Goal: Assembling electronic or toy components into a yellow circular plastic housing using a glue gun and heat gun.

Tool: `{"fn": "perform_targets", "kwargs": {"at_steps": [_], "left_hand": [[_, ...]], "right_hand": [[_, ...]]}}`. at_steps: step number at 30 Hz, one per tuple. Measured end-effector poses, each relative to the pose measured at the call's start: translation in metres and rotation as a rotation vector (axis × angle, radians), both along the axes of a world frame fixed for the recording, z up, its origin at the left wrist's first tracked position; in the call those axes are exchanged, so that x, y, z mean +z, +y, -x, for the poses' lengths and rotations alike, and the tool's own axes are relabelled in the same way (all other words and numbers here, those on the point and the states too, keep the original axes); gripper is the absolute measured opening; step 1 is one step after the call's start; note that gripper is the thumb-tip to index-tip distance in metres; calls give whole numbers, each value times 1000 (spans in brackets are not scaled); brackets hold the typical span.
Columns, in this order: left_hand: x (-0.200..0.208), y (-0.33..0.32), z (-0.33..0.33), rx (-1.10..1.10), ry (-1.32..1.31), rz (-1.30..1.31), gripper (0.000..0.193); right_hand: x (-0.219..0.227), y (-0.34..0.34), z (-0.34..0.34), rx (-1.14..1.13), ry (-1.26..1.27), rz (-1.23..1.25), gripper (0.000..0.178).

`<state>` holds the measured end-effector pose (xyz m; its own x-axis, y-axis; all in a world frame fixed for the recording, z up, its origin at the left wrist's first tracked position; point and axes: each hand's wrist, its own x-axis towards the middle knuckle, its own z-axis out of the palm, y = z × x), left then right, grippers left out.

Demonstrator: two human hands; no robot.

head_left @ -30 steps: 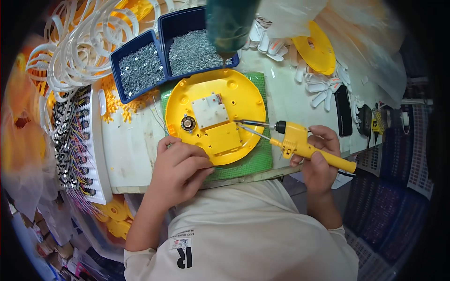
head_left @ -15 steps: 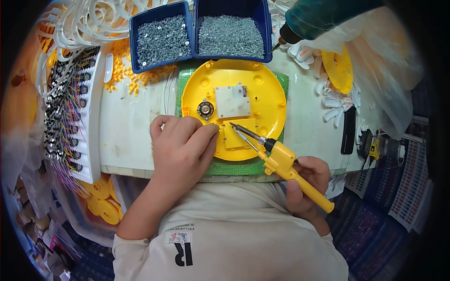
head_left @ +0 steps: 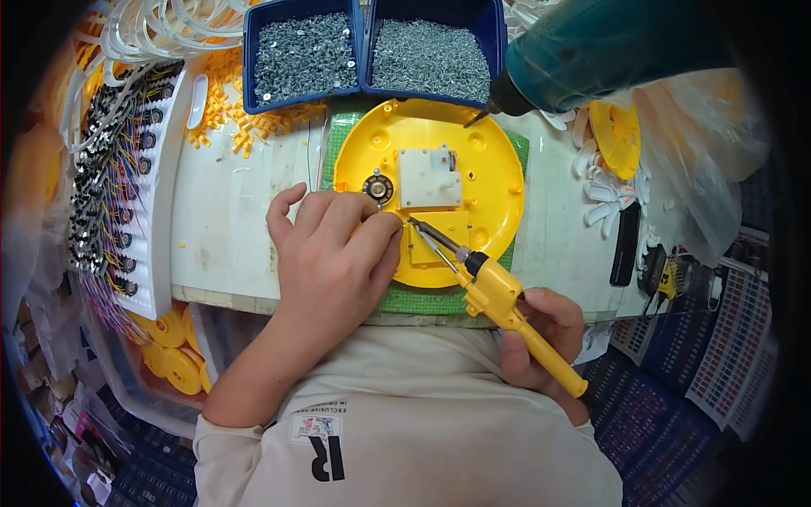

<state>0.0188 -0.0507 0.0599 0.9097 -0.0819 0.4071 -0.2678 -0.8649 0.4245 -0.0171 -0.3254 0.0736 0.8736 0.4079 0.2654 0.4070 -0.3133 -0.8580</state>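
My right hand (head_left: 545, 334) grips a yellow soldering gun (head_left: 494, 291) by its handle, with the tip pointing up and left. The tip is at the left upper corner of a raised yellow rectangular panel (head_left: 443, 241) inside a round yellow plastic housing (head_left: 500, 169). Close beside that tip, my left hand (head_left: 338, 241) has its thumb and forefinger pinched together over the housing's left side. Whatever is between those fingertips is hidden. A white plastic box (head_left: 422, 186) and a small round speaker (head_left: 378, 189) sit inside the housing, above the panel.
Under the housing lies a green mat (head_left: 414, 302). Two blue bins (head_left: 308, 63) of screws stand behind it. A teal power screwdriver (head_left: 583, 55) hangs at upper right, its bit over the housing's rim. Wired speakers fill a white tray (head_left: 160, 245) on the left.
The soldering tip has shifted slightly left relative to the housing, closer to my left fingertips. The hanging screwdriver appears lower and farther left, with its bit over the housing. The view has shifted slightly.
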Motion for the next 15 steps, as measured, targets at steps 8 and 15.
{"fn": "perform_targets", "kwargs": {"at_steps": [8, 15], "left_hand": [[3, 0, 0, -10, 21, -7, 14], [-1, -1, -1, -2, -8, -6, 13]], "right_hand": [[1, 0, -5, 44, -5, -13, 49], [4, 3, -9, 85, -87, 55, 50]]}}
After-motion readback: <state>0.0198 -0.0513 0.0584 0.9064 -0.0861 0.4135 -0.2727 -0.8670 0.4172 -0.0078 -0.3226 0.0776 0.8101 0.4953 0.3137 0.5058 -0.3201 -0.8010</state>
